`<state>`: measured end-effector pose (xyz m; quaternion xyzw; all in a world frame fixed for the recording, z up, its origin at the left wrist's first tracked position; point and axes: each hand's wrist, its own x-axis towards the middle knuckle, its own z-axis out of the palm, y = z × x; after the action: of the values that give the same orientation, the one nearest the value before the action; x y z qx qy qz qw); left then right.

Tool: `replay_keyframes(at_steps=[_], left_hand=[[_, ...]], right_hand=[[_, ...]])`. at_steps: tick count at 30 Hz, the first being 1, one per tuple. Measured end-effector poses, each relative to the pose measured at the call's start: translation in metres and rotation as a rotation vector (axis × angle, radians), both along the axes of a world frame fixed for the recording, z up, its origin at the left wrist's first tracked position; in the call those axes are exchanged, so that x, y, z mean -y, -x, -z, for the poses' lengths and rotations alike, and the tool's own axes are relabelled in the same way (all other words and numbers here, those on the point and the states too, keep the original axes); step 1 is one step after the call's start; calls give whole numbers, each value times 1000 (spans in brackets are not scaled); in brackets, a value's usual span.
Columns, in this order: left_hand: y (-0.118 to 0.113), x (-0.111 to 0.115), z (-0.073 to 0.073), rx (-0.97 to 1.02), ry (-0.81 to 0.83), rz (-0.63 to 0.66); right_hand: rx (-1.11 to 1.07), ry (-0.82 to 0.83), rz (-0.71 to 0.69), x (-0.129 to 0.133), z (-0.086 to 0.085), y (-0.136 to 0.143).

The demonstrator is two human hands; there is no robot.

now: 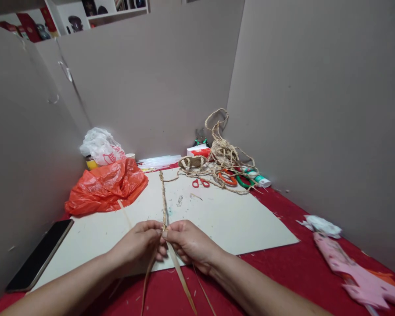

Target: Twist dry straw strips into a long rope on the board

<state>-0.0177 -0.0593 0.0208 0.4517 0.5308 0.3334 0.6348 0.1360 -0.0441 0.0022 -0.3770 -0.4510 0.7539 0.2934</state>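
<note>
A braided straw cord (163, 199) runs from the board toward me, and both hands pinch its near end. My left hand (148, 237) is closed on the braid from the left, thumb and forefinger together. From the right, my right hand (187, 241) grips the same spot, its fingertips almost touching the left ones. Loose flat strands hang below the hands: a wide pale strip (181, 274) in the middle, a darker strand (147, 281) at left and a thin one (204, 287) at right. The fingers hide the exact crossing of the strands.
A white board (250, 228) lies on the red tablecloth (263, 276). Behind are a tangled rope heap (225, 151), red-handled scissors (200, 183) and an orange plastic bag (108, 188). A phone (41, 254) lies left, a pink glue gun (355, 272) right. Grey partitions (151, 87) enclose the table.
</note>
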Motion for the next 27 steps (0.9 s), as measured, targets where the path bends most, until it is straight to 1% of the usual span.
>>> replay_keyframes(at_steps=[1, 2, 5, 8, 11, 15, 19, 22, 27], left_hand=[[-2, -1, 5, 32, 60, 30], [-3, -2, 9, 39, 77, 48], [-3, -4, 15, -25, -7, 80], [-1, -5, 14, -77, -77, 100], [0, -5, 13, -85, -95, 133], [-2, -6, 9, -44, -20, 167], [-6, -6, 5, -10, 14, 126], [-7, -7, 9, -14, 12, 108], [-2, -9, 23, -21, -37, 120]], right_hand=[[4, -2, -6, 0, 0, 0], [17, -5, -11, -1, 0, -1], [91, -58, -18, -2, -1, -2], [178, -189, -27, -4, -1, -4], [265, -299, -57, -6, 0, -6], [385, -397, -111, -7, 3, -9], [440, -483, -144, -7, 5, -12], [489, -543, -187, -8, 1, -16], [620, -598, -244, -11, -15, -25]])
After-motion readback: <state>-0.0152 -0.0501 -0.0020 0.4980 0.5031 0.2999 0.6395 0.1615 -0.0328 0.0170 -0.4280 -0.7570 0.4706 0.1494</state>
